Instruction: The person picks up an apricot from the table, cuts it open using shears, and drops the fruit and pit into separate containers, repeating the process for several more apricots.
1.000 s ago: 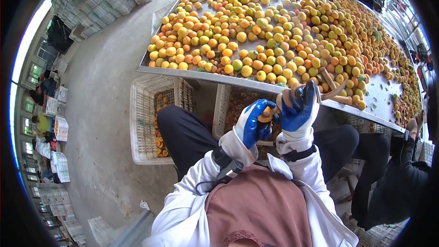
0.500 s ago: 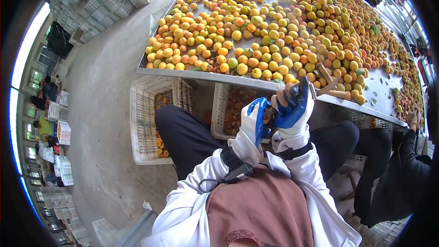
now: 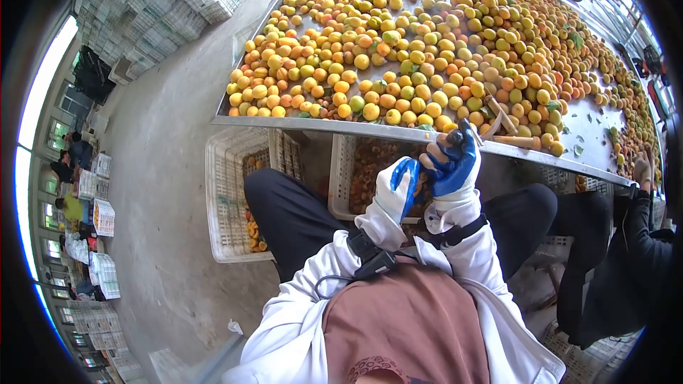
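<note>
My left hand (image 3: 396, 190), in a white glove with blue coating, is closed, its thumb uppermost, just below the table's front edge. Beside it my right hand (image 3: 454, 165), gloved alike with some fingertips bare, is curled with its fingers turned toward the left hand. The two hands nearly meet, and I cannot tell what is between their fingers. Right above them lie a wooden-handled tool (image 3: 518, 142) and a second wooden handle (image 3: 501, 115) with a curved strip beside it. Yellow-orange apricots (image 3: 398, 104) are spread over the metal table (image 3: 320, 125).
Under the table are a white crate (image 3: 238, 250) with some fruit and another crate (image 3: 342, 178) holding darker fruit pieces. A co-worker in dark sleeves (image 3: 626, 242) sits at the right, a hand at the table edge. Stacked crates (image 3: 178, 7) stand at the far left.
The view has shifted slightly. My right hand has come a little lower and left, away from the tools; my left hand stays close beside it. A hand now shows at the table's far edge.
</note>
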A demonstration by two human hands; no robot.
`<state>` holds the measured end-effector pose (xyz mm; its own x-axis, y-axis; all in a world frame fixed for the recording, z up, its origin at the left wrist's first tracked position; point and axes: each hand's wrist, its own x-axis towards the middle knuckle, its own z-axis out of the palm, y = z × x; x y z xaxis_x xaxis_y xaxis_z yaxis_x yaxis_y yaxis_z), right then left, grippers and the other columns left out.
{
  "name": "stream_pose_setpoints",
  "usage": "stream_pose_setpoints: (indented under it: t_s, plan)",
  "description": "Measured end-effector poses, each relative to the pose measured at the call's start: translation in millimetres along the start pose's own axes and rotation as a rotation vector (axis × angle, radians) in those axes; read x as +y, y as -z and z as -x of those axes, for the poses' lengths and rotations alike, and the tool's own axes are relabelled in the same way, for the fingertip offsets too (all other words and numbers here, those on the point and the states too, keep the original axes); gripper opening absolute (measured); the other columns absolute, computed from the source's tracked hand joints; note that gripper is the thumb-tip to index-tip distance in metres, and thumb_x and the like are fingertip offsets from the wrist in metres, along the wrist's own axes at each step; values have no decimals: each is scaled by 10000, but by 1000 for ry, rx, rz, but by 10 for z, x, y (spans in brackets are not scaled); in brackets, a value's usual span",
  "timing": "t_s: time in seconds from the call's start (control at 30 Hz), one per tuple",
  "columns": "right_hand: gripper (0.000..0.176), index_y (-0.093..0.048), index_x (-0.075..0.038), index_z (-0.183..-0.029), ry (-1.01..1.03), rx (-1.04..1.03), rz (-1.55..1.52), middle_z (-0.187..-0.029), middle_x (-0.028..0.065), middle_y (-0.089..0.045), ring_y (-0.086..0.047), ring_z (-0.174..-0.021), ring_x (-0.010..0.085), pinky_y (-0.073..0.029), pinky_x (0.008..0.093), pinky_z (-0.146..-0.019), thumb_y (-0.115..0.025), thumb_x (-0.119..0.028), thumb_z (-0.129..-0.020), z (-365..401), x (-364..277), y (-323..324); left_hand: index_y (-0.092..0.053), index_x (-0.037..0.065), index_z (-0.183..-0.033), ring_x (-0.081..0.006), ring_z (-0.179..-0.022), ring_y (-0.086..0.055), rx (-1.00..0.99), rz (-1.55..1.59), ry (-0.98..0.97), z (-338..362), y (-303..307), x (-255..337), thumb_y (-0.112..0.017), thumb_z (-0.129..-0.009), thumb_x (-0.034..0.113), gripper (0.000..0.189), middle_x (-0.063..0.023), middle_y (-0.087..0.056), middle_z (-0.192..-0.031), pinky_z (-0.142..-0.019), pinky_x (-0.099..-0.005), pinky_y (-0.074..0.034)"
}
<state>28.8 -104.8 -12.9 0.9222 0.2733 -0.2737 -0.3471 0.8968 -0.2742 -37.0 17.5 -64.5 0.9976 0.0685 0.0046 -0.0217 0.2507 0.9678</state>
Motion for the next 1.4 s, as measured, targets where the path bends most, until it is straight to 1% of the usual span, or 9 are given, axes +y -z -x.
stream_pose_setpoints:
  t_s: [0.2,0.33,0.7,0.93,1.0,1.03,1.13,1.2,1.4]
  plan:
    - [346,-561,-144,-725,-36,-75,-121,-581,-26,-439,-363,-444,114,-285,293,-423,-563,-363,-993,-2,84,28,-602,16,-929,-53,-651,-482,-8,-100,-237,-73,112,-152,-516,-1026,200,225,0,-568,-760,-577,-225,-418]
    - [218,-553,-47,-890,391,-184,372,-667,58,-525,-434,-417,150,-332,295,-387,-601,-239,-983,186,285,-54,-601,2,-934,-59,-637,-463,24,-59,-91,2,52,-41,-494,-1026,194,239,-10,-553,-730,-567,-239,-411]
    - [379,-541,-204,-667,-130,5,-164,-569,-58,-421,-342,-432,102,-270,290,-425,-528,-378,-1004,-100,150,168,-596,6,-856,-88,-576,-532,26,-218,-140,-38,176,-164,-576,-948,102,134,-29,-587,-691,-514,-264,-432]
    - [377,-545,-192,-697,65,17,-46,-576,-59,-414,-316,-425,102,-264,287,-412,-518,-403,-1008,10,120,-65,-644,15,-888,-115,-597,-558,43,-447,-519,-165,133,-31,-593,-928,128,130,-38,-603,-734,-501,-273,-468]
    - [357,-523,-137,-753,256,-66,91,-599,-23,-435,-317,-413,112,-276,281,-398,-512,-368,-1025,42,90,-33,-647,50,-909,-78,-587,-523,50,100,172,-100,149,129,-471,-1019,505,500,-12,-587,-736,-488,-230,-417]
    - [339,-519,-123,-774,368,-34,225,-605,-10,-448,-342,-415,114,-290,280,-392,-516,-348,-1026,85,101,-53,-647,39,-1120,-107,-578,-532,-17,90,215,-115,207,190,-485,-1015,444,448,-25,-588,-731,-482,-244,-465]
    - [134,-610,-48,-906,460,88,513,-625,17,-545,-455,-467,132,-363,281,-430,-636,-171,-954,236,178,36,-615,35,-1208,-105,-595,-547,-89,250,284,-156,343,156,-428,-1012,563,594,-26,-594,-742,-488,-235,-475]
    - [121,-668,-16,-978,766,-64,1522,-642,20,-577,-478,-510,147,-405,291,-500,-681,-75,-872,286,172,219,-607,25,-1232,-126,-661,-596,-98,326,317,-191,357,148,-408,-1002,602,652,-30,-625,-811,-537,-251,-520]
    - [273,-626,-33,-1025,612,-144,1867,-814,181,-673,-661,-743,391,-522,411,-666,-739,-110,-789,425,462,107,-568,43,-1310,-113,-833,-608,-56,-122,-70,-213,378,-3,-596,-965,197,378,-37,-638,-931,-778,-261,-526]
